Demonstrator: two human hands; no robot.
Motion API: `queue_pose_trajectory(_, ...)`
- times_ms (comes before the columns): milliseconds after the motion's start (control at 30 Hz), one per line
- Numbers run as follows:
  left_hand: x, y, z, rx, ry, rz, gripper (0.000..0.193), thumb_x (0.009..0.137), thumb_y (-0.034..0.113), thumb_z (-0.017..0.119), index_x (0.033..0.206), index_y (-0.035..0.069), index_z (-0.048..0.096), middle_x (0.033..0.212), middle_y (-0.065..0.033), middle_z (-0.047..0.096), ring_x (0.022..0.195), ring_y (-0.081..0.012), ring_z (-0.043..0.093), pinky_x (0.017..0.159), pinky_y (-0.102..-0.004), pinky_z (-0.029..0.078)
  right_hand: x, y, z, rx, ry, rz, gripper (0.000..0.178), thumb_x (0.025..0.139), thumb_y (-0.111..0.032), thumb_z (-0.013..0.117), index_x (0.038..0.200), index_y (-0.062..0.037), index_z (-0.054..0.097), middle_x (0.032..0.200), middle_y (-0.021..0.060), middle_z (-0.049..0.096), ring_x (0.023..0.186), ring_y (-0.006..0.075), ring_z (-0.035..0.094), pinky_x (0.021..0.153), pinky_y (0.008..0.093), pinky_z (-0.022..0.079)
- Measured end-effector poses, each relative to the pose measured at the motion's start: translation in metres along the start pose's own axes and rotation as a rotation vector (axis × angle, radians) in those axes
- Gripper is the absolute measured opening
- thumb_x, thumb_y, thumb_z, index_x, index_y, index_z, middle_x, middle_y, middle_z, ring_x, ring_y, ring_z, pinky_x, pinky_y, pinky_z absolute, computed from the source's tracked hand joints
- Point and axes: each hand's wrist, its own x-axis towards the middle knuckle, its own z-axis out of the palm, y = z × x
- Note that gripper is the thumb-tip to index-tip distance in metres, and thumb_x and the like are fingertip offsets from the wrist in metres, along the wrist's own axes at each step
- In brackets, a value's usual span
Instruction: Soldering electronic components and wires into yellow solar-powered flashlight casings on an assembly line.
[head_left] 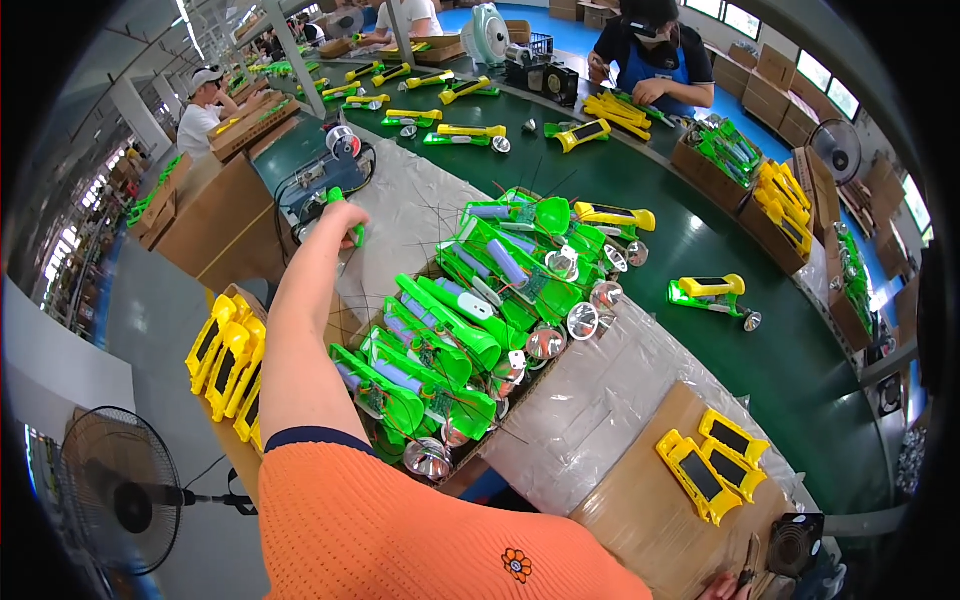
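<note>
My left hand [343, 216] is stretched far out to the left and closed around a green-handled tool [357, 236], right beside a blue bench device [318, 178] with cables. Below the arm lies a cardboard box [352, 322] heaped with green flashlight halves [455, 330] and shiny round reflectors [583, 320]. Only the edge of my right hand [716, 588] shows at the bottom rim, next to a dark plier-like tool [750, 562]; its fingers are hidden. Three yellow solar-panel covers [712, 465] lie on a cardboard sheet near it.
A green conveyor belt [700, 230] curves past, carrying yellow-and-green flashlights [708, 292]. More yellow covers [228, 365] are stacked at the left. A floor fan [120, 490] stands lower left, a small black fan [795, 545] lower right. Other people [655, 60] work across the belt.
</note>
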Motion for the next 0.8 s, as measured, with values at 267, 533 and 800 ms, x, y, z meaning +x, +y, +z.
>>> queue_pose_trajectory(267,0.004,-0.005,0.001,0.384,0.078,0.151,0.039,0.083,0.02,0.056,0.116,0.0,0.067,0.114,-0.0201,0.07,0.091,-0.0332,0.073,0.062,-0.0468,0.061,0.004,0.003,-0.003,0.032,0.008,0.014,0.024,0.095,-0.018,0.06,0.076,-0.008,0.05,0.065,0.0034,0.045,0.066,0.0164,0.045,0.072,0.0327,0.04)
queue_pose_trajectory(533,-0.032,-0.04,-0.023,-0.402,-0.12,0.13,0.023,0.077,0.015,0.064,0.098,0.007,0.061,0.088,-0.0047,0.062,0.079,-0.0221,0.065,0.068,-0.0435,0.055,0.005,-0.002,-0.01,0.113,-0.041,0.09,0.023,0.096,-0.02,0.06,0.078,-0.009,0.051,0.065,0.0027,0.045,0.067,0.0169,0.046,0.081,0.0392,0.041)
queue_pose_trajectory(800,-0.183,-0.002,-0.09,-0.501,-0.323,0.634,0.037,0.087,0.013,0.064,0.122,0.003,0.055,0.105,-0.0054,0.064,0.092,-0.0149,0.062,0.082,-0.0323,0.051,0.013,-0.008,-0.032,0.187,-0.118,0.175,0.023,0.092,-0.022,0.065,0.08,-0.0096,0.051,0.062,0.002,0.043,0.066,0.0172,0.045,0.095,0.0445,0.04)
